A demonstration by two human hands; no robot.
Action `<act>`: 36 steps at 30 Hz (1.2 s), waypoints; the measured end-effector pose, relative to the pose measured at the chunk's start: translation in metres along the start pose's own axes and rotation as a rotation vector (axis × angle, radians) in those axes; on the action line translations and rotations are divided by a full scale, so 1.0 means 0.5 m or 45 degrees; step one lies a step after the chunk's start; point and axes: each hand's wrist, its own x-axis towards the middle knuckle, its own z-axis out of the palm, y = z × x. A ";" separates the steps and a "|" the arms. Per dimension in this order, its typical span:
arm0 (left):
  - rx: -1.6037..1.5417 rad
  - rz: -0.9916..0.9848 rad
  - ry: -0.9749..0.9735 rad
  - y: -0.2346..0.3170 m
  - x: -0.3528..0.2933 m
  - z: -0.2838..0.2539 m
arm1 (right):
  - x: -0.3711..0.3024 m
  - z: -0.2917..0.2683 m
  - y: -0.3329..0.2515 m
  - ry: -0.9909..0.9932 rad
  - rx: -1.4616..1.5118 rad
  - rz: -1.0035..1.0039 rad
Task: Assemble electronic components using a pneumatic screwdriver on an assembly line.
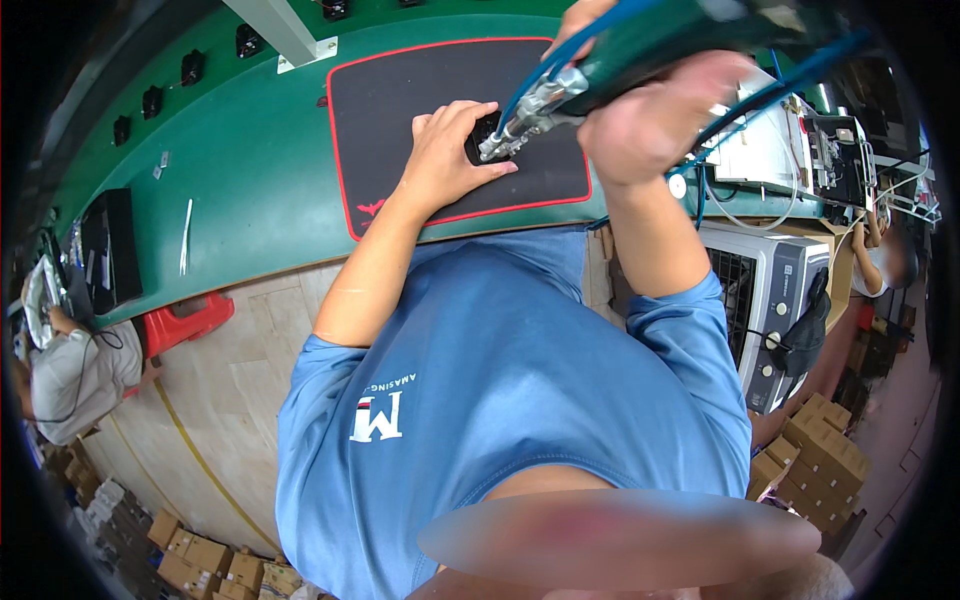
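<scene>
My left hand (450,155) lies on the dark mat (400,100) with thumb and fingers closed around a small black part (478,143). Above that part points the silver nose (530,112) of a hose-fed power screwdriver, tilted up to the right; whether its tip touches the part I cannot tell. Blurred by motion, my right hand (645,125) wraps around the screwdriver's dark green body (640,60). Blue hoses (790,80) run along the tool. Part of another person's hand (582,22) shows at the top edge, behind the tool.
A green table (255,190) carries the red-edged mat. Several black parts (192,67) line its far side near a metal post (275,30). A black box (110,245) stands left, by a seated person (85,375) and a red stool (190,325). Right are a machine (840,155) and an air cooler (770,300).
</scene>
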 end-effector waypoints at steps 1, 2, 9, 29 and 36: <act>-0.006 0.017 0.025 0.001 -0.002 0.001 | 0.011 0.010 -0.020 0.001 0.000 0.003; -0.007 0.013 0.024 0.001 -0.005 0.001 | 0.020 0.021 -0.040 -0.069 -0.049 -0.064; 0.028 0.077 0.024 -0.002 0.000 0.003 | -0.030 0.001 0.094 0.111 0.304 0.174; 0.024 0.073 0.063 0.002 -0.004 -0.001 | -0.046 -0.008 0.123 -0.024 0.086 0.085; 0.032 0.061 0.014 -0.001 -0.001 0.001 | -0.040 0.013 0.110 0.110 0.143 0.110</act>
